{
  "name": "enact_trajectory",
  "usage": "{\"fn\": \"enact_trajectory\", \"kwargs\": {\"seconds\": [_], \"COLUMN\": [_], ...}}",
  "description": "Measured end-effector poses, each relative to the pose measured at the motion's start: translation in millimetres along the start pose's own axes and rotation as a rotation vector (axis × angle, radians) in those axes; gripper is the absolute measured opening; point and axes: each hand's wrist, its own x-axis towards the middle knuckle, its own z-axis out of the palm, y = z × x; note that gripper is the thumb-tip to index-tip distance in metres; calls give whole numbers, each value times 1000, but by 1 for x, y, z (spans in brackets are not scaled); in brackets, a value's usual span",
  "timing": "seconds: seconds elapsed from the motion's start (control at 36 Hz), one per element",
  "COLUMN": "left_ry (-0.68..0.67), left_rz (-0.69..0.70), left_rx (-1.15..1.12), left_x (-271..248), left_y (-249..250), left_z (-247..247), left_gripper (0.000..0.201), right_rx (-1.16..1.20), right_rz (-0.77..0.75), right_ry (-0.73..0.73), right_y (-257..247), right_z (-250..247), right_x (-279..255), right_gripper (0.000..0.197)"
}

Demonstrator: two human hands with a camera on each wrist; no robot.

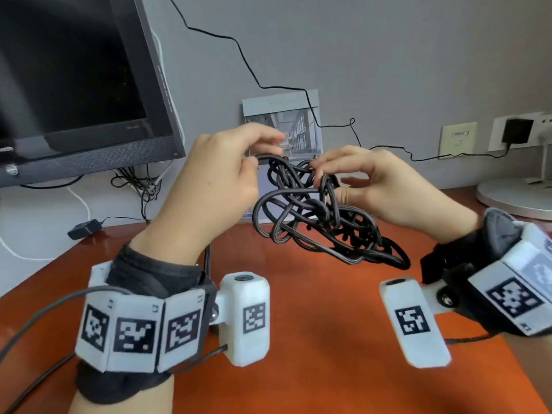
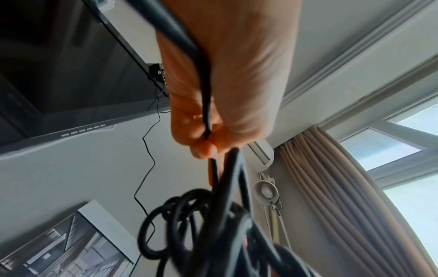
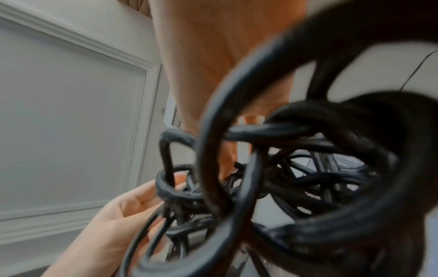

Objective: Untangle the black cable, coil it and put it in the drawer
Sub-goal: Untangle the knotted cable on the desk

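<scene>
Nearest, two wrist rigs with white marker-printed blocks, strapped over dark cuffs, left (image 1: pixel 140 330) and right (image 1: pixel 507 294), hovering above the orange-red surface (image 1: pixel 313 369). Just beyond, held up in the air between both hands, the black cable (image 1: pixel 316 216): a dense knot of loops, its lower bights drooping toward the surface near the right wrist, probably not quite touching it, though hard to judge from above. Left hand (image 1: pixel 215 186) raised at the tangle's upper left, fingers (image 1: pixel 254 161) curled and pinching one strand at the top; from the left wrist view, that strand running along the palm and nipped between thumb and fingertip, the rest hanging in blurred coils (image 2: pixel 213 234). Right hand (image 1: pixel 385 186) at the tangle's upper right, fingers (image 1: pixel 321 165) bent and gripping loops near the top of the knot; right wrist view mostly filled by thick out-of-focus loops (image 3: pixel 296 168), left palm (image 3: pixel 113 224) visible behind them. Farther back, a leaning printed card (image 1: pixel 283 127) with a building photo against the grey wall. To the left, a dark monitor (image 1: pixel 74 85) with loose wires beneath and a small black adapter (image 1: pixel 85 229) at the surface's edge. Far right, a white round lamp base (image 1: pixel 516 198), a wall socket with a black plug (image 1: pixel 518 130), and a thin black wire (image 1: pixel 248 67) trailing across the wall.
</scene>
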Motion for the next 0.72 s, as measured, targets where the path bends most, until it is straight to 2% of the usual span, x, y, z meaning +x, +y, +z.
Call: {"fn": "enact_trajectory", "kwargs": {"seconds": [0.11, 0.25, 0.42, 0.5, 0.56, 0.58, 0.61, 0.67, 0.72], "left_ry": [-29, -49, -217, -282, -351, -395, -445, -516, -522], "left_rz": [19, -21, -79, -131, -155, -170, -178, -170, -139], "left_rx": [-19, -18, 20, -135, -183, -165, -107, 130, 343], "left_x": [0, 1, -1, -1, -3, -3, -4, -5, -6], "left_y": [3, 0, 2, 8, 14, 17, 18, 19, 21], "left_z": [4, 6, 5, 3, 3, 4, 7, 15, 23], "left_gripper": [39, 38, 42, 31, 11, 11, 22, 33, 25], "right_rx": [18, -75, -78, -43, -11, 3, 10, 0, -43], "right_rz": [-52, -191, -157, -126, -101, -84, -65, -30, 11], "right_ry": [-42, 22, 11, -3, -68, -106, -138, -160, -131], "right_y": [-5, -14, -9, -5, -3, -1, 1, 6, 11], "right_z": [2, 10, 10, 8, 7, 7, 7, 8, 11], "right_x": [-3, -2, -2, -2, -1, -1, -1, -2, -1], "right_gripper": [38, 41, 41, 38, 39, 39, 38, 37, 37]}}
